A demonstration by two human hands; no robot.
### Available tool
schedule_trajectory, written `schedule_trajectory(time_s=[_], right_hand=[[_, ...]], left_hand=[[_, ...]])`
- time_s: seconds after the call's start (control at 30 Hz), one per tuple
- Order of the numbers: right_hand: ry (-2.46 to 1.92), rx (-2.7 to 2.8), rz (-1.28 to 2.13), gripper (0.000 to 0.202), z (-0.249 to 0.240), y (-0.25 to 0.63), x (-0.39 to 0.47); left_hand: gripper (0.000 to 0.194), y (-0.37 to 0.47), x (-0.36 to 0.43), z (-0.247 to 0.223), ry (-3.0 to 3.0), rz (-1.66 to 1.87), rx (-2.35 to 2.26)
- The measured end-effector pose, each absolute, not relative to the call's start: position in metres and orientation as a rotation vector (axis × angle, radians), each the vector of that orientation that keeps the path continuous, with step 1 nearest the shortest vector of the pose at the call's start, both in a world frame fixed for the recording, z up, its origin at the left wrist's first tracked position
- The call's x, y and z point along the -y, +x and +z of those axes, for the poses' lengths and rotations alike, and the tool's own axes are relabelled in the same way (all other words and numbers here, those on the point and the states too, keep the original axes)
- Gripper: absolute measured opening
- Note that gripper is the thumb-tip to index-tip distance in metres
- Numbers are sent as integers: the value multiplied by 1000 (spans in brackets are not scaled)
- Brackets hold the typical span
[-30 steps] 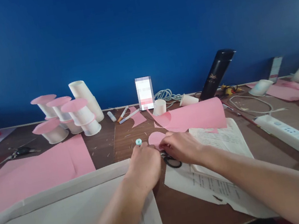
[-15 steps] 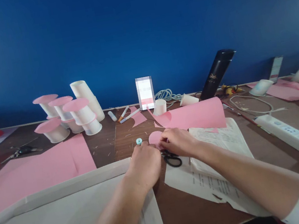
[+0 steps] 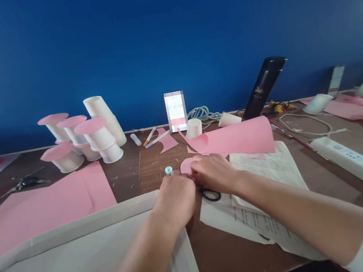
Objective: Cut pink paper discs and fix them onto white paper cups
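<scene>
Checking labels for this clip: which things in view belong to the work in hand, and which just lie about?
Probably part of it:
pink paper circle at the right hand
scissors
pink-topped cups

Apparently lying about:
black bottle
power strip
coiled cable

Left hand [image 3: 178,198] curled, knuckles up | right hand [image 3: 214,171] just beside it, fingers bent | bare forearms [image 3: 288,204] slanting inward

Soft, dim light. Screen [image 3: 176,111] glares white, pixelated, at desk's [image 3: 223,255] back edge. Shadow beside left hand [image 3: 178,197].
</scene>
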State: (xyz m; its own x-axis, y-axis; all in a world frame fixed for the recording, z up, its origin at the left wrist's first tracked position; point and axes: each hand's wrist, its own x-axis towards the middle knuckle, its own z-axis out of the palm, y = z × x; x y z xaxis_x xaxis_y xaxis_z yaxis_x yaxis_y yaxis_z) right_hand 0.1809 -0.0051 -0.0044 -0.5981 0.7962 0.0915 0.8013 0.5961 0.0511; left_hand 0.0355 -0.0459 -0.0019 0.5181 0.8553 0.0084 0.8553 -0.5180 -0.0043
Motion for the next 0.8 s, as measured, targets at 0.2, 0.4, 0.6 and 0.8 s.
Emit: schedule_trajectory(time_s=[0.2,0.4,0.6,0.8], right_hand=[[-1309,2854,-227,21,-10,191,19],[-1385,2744,-40,21,-18,201,26],[-1423,2318,380,24,-35,212,14],[-1495,2170,464,16,-40,210,8]], left_hand=[[24,36,47,3,-2758,10,1567],[27,35,46,2,-2782,1,1546],[28,37,47,2,-2756,11,1566],[26,37,47,-2,-2741,-17,1523]])
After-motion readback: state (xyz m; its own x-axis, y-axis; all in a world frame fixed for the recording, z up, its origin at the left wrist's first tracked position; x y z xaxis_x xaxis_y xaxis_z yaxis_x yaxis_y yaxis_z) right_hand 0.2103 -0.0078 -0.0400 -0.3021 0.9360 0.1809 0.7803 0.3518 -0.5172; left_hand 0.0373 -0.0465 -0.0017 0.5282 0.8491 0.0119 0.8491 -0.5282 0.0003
